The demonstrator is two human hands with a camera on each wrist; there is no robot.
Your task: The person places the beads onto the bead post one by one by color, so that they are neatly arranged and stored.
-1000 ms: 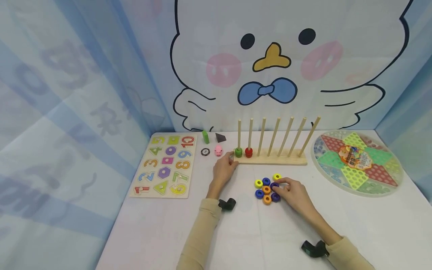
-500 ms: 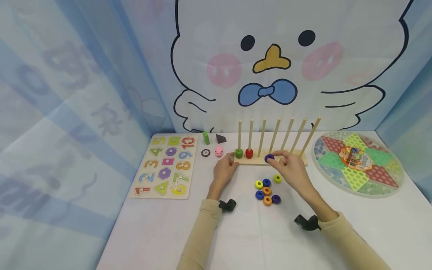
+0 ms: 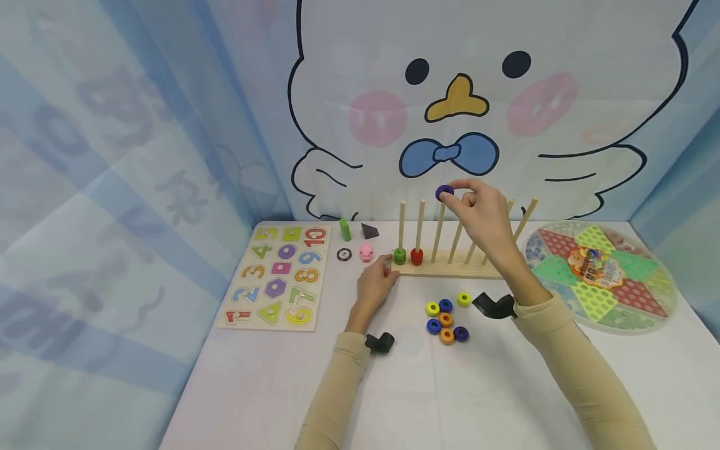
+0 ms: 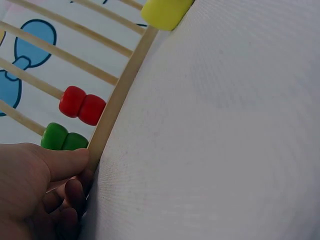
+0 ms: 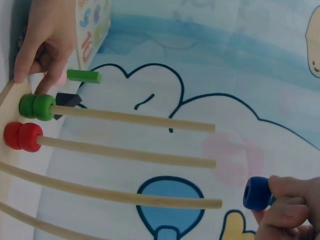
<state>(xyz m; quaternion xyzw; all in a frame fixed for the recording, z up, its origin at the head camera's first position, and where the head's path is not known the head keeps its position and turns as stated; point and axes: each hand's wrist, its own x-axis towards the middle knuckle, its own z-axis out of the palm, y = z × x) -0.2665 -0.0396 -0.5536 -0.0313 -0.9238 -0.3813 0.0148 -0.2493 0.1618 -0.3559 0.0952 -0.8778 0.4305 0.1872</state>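
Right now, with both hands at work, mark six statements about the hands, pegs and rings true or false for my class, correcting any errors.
1. The left hand holds one end of the wooden base. True.
2. The red rings share a peg with the green rings. False: they are on neighbouring pegs.
3. The right hand has a dark ring in its grip. True.
4. The dark ring rests on the base. False: it is held up near the tip of the third peg.
5. Loose rings lie on the table. True.
6. All the loose rings are orange. False: yellow and blue ones show too.
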